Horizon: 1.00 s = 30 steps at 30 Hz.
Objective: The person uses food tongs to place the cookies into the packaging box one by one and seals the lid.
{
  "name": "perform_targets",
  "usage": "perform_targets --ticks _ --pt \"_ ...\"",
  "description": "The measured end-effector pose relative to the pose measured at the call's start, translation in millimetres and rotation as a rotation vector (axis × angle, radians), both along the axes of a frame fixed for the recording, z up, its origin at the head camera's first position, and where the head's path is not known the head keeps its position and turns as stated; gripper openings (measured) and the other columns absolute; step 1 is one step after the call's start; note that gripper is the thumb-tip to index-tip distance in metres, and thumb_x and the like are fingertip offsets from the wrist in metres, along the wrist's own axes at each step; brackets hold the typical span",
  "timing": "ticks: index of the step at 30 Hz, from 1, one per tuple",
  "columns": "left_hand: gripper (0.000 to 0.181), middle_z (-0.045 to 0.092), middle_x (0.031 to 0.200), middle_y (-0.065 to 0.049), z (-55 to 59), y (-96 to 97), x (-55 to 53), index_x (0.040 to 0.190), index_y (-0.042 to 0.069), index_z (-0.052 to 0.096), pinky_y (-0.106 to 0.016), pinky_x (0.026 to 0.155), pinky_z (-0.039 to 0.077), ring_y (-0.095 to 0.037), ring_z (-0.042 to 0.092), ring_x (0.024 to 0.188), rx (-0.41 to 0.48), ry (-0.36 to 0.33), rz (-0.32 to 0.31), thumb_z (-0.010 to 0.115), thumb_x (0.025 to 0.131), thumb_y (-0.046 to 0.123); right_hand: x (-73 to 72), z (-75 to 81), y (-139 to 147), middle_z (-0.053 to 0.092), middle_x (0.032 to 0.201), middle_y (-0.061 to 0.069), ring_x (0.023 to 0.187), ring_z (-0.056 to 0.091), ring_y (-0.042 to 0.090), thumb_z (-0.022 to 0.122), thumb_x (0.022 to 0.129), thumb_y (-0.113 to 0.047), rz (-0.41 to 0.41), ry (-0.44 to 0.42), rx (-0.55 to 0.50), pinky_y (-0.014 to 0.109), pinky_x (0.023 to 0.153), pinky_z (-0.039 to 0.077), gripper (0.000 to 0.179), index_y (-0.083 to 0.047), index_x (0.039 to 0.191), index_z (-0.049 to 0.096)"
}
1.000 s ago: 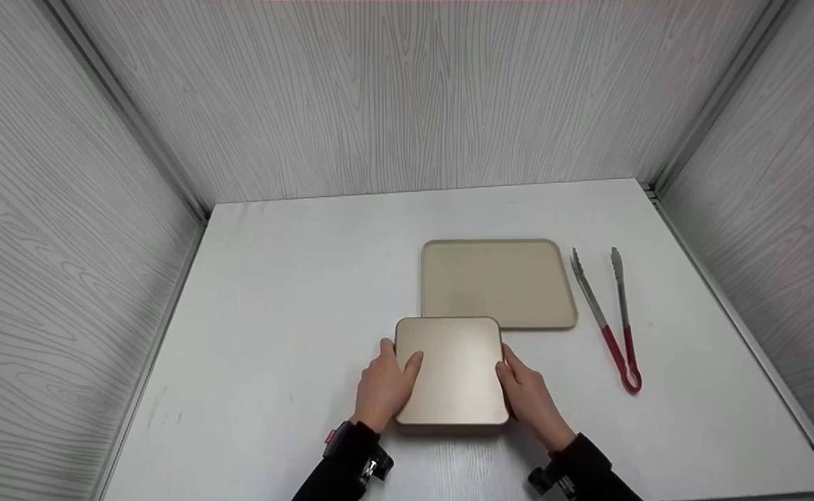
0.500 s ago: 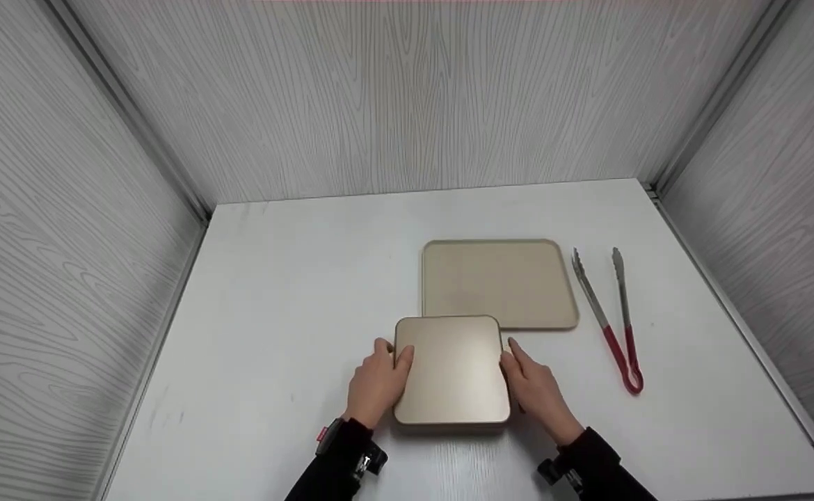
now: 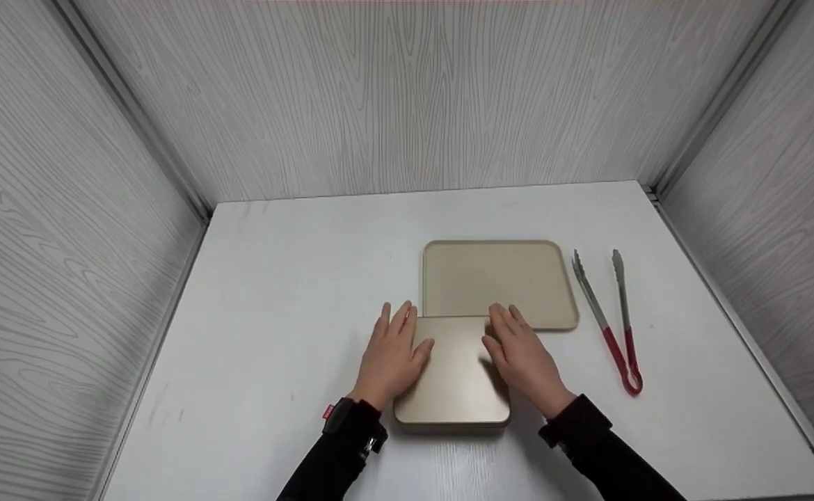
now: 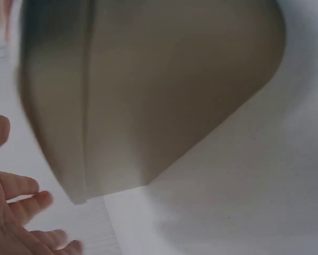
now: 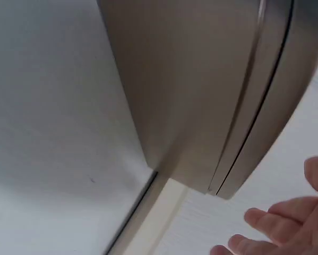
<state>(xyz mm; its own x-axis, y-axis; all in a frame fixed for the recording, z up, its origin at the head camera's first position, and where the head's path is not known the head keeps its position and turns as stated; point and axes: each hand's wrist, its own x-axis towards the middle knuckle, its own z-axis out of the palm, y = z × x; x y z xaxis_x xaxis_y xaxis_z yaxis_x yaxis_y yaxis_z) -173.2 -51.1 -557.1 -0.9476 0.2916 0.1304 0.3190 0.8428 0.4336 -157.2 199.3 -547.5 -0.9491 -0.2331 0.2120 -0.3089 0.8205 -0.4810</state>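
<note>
A gold rectangular tin box with rounded corners stands near the front of the table, its lid on. A thin seam between lid and body runs along the box's side in the right wrist view. My left hand is over the lid's left edge, fingers extended forward and thumb spread. Over the right edge is my right hand, fingers extended, a dark shadow beneath it on the lid. Both wrist views show the fingers spread past the rim; whether they touch the lid I cannot tell. Neither hand grips anything.
Behind the box lies a flat beige tray, its near edge partly covered by the box. Red-handled metal tongs lie spread to the tray's right. Grey wood-grain panels wall the white table at the back and sides.
Both hands have let go of the box's sides and come up over the lid's edges, fingers straightened forward. The box, tray and tongs have stayed in place.
</note>
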Motion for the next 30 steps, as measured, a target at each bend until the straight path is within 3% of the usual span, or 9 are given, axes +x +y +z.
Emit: perform_targets --ticks 4,9,17,21,24,30 --pt "0.069 0.03 0.167 -0.012 -5.6 6.3 -1.7 0.158 0.001 0.034 -0.05 0.126 0.019 -0.039 0.017 0.155 -0.088 0.043 -0.078 0.043 0.108 0.047 -3.1 -3.7 -12 0.031 0.164 0.019 0.154 0.022 0.039 0.05 0.108 -0.037 0.074 -0.007 0.142 0.055 0.123 0.023 0.065 0.002 0.158 0.032" --pt "0.071 0.029 0.167 -0.012 -17.9 12.5 -2.3 0.16 0.004 0.033 -0.051 0.125 0.019 -0.04 0.017 0.155 -0.142 0.043 -0.073 0.038 0.108 0.052 -7.3 -16.9 -18 0.029 0.166 0.018 0.155 0.02 0.038 0.049 0.107 -0.044 0.089 -0.009 0.218 0.054 0.124 0.02 0.07 0.0 0.158 0.033" --pt "0.074 0.034 0.163 -0.014 -25.9 19.0 -1.0 0.16 0.005 0.031 -0.05 0.123 0.024 -0.04 0.023 0.152 -0.183 0.083 -0.042 0.037 0.107 0.056 -10.6 -32.6 -19 0.026 0.167 0.019 0.155 0.018 0.037 0.048 0.107 -0.046 0.064 -0.055 0.106 0.051 0.122 0.027 0.071 -0.002 0.16 0.031" --pt "0.077 0.038 0.16 -0.015 -26.0 25.1 0.1 0.16 0.004 0.033 -0.052 0.123 0.025 -0.041 0.028 0.15 -0.194 0.094 -0.029 0.039 0.105 0.058 -10.2 -37.6 -17 0.026 0.167 0.019 0.151 0.03 0.038 0.048 0.108 -0.042 0.036 -0.09 0.031 0.053 0.115 0.037 0.068 -0.005 0.161 0.03" --pt "0.077 0.038 0.16 -0.015 -25.2 29.3 0.3 0.16 0.005 0.032 -0.053 0.123 0.024 -0.04 0.026 0.151 -0.195 0.086 -0.019 0.039 0.105 0.059 -9.5 -38.5 -15 0.028 0.165 0.02 0.148 0.034 0.04 0.05 0.107 -0.039 0.028 -0.075 0.003 0.053 0.115 0.037 0.066 -0.006 0.161 0.031" --pt "0.077 0.036 0.162 -0.014 -22.3 34.4 -2.6 0.161 0.005 0.031 -0.052 0.123 0.026 -0.039 0.023 0.153 -0.193 0.09 -0.023 0.04 0.105 0.057 -9.6 -37.3 -10 0.028 0.165 0.022 0.15 0.029 0.044 0.05 0.107 -0.037 0.025 -0.032 0.022 0.053 0.12 0.031 0.064 -0.005 0.16 0.032"
